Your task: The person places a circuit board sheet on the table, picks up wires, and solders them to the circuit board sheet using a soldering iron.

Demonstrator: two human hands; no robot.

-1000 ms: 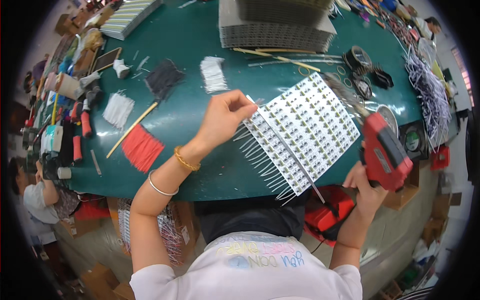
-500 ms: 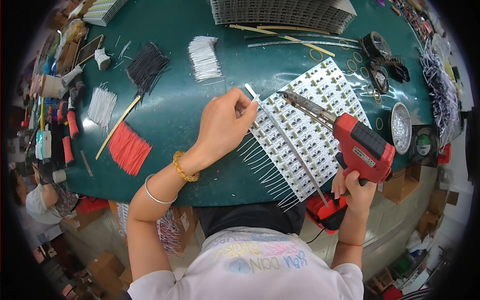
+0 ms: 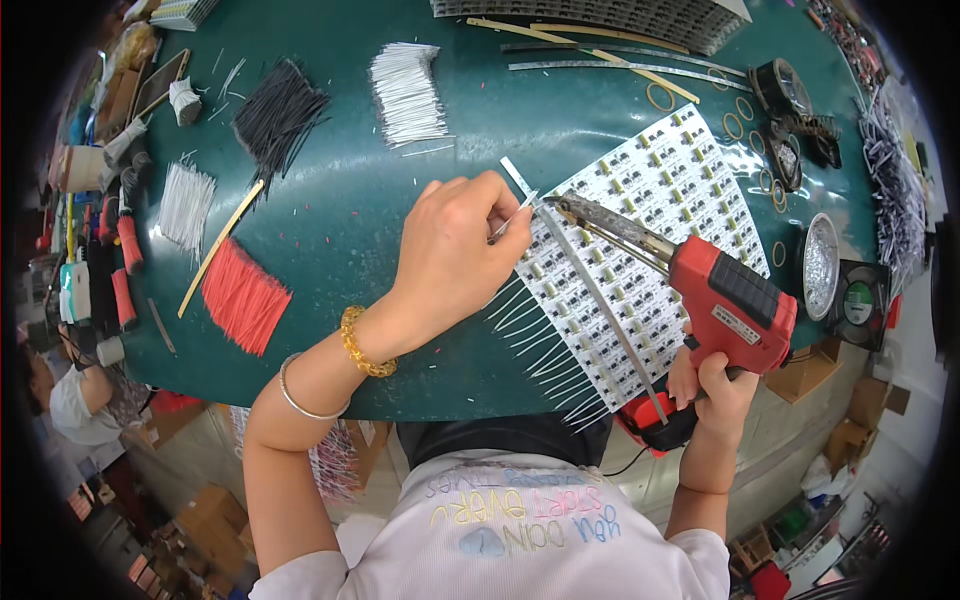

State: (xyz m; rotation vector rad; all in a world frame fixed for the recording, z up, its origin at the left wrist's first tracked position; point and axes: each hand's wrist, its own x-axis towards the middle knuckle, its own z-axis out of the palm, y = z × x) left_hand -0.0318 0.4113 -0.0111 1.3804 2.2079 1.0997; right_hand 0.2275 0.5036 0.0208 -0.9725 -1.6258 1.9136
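Observation:
My left hand (image 3: 455, 245) is closed in a pinch on a thin white wire (image 3: 528, 200) at the upper left edge of a white panel of small circuit boards (image 3: 680, 190). My right hand (image 3: 722, 390) grips the handle of a red and black soldering gun (image 3: 735, 305). The gun slants over the panel, its tip close to my left fingertips; whether they touch is too small to tell. A narrow metal strip (image 3: 605, 305) lies across the panel. Several white wires (image 3: 550, 360) stick out from the panel's lower left edge.
Bundles of black wires (image 3: 280, 115), white wires (image 3: 410, 95) and red wires (image 3: 245, 300) lie on the green table (image 3: 400, 395). At right are solder reels (image 3: 780, 90), a metal bowl (image 3: 820, 265) and a small fan (image 3: 860, 305). Stacked panels (image 3: 600, 20) stand behind.
The soldering gun's tip has come left, close to my left fingertips. My left hand has shifted slightly right with the wire in it. The whole view has also shifted a little.

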